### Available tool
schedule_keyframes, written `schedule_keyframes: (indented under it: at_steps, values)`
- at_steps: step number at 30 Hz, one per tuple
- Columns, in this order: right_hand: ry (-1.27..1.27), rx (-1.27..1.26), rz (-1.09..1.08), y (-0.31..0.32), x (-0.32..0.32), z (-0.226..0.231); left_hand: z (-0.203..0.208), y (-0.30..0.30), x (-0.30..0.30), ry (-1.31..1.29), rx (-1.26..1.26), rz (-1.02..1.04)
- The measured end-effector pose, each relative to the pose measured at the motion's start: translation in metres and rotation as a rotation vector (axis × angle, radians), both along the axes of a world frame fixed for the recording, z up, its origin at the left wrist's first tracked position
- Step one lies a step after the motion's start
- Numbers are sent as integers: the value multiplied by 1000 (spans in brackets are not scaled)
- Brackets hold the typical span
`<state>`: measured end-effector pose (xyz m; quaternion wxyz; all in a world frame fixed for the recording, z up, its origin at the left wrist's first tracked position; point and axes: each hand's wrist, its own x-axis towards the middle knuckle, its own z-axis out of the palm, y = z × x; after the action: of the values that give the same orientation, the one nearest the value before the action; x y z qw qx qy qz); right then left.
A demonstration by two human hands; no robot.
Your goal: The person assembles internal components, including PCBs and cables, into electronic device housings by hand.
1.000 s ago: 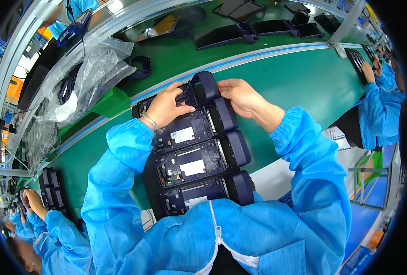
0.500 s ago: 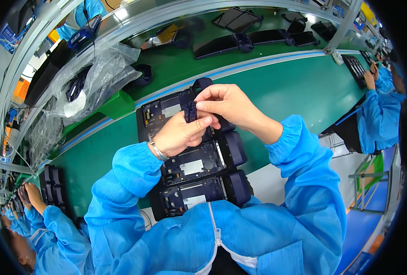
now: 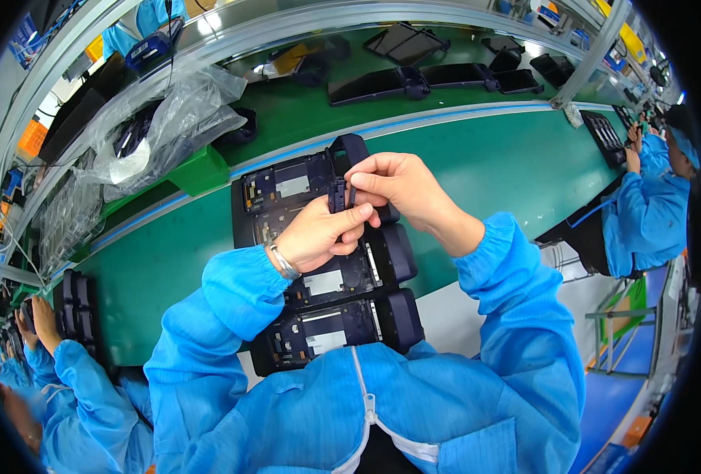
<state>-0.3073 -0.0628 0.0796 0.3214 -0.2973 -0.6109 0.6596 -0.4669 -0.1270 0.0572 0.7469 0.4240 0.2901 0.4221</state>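
Held in front of me is a small dark plastic part (image 3: 337, 196), pinched upright between the thumb and fingers of my left hand (image 3: 323, 231). The fingertips of my right hand (image 3: 404, 188) close together at the part's right side. Whatever they grip there is too small to make out. Both hands are above a row of several open dark device housings, which show circuit parts and pale rectangular labels. The farthest housing (image 3: 265, 188) lies just beyond my left hand. The nearest housing (image 3: 287, 344) is close to my body. My hands hide part of the middle ones.
Dark screen units (image 3: 370, 85) lie on the green shelf beyond a metal rail (image 3: 461, 110). Clear plastic bags (image 3: 184, 110) rest over a green bin (image 3: 200, 172) at left. Co-workers in blue sleeves sit at both sides, near a black tray (image 3: 601, 138) and dark housings (image 3: 78, 308).
My right fingertips have shifted slightly right along the small part. The whole view has tilted a little. My left hand keeps its hold.
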Motion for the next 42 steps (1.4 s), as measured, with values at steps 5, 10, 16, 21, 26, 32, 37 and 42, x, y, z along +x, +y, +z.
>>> schedule_keyframes:
  at_steps: [5, 10, 16, 21, 26, 32, 37, 42]
  values:
    - [75, -70, -213, 8, 7, -8, -11, 2, -12, 47, -102, 242]
    - [42, -50, -221, 5, 6, -7, -5, -3, -12, 216, -8, 328]
    - [75, 9, -206, -2, 7, -5, 0, -1, -10, 367, 1, 375]
    - [55, -54, -169, -9, 16, -4, 4, -4, -5, 417, 39, 453]
    - [34, 67, -157, -9, 19, -8, 10, 0, 2, 530, 161, 460]
    - [-99, -131, -236, 17, 62, -13, 1, -4, -43, 969, 514, 413]
    - [-96, -265, -98, 22, 54, -23, -26, -2, -47, 1214, 847, 364]
    - [-128, -161, -140, 16, 48, -1, -9, -5, -37, 1377, 858, 269]
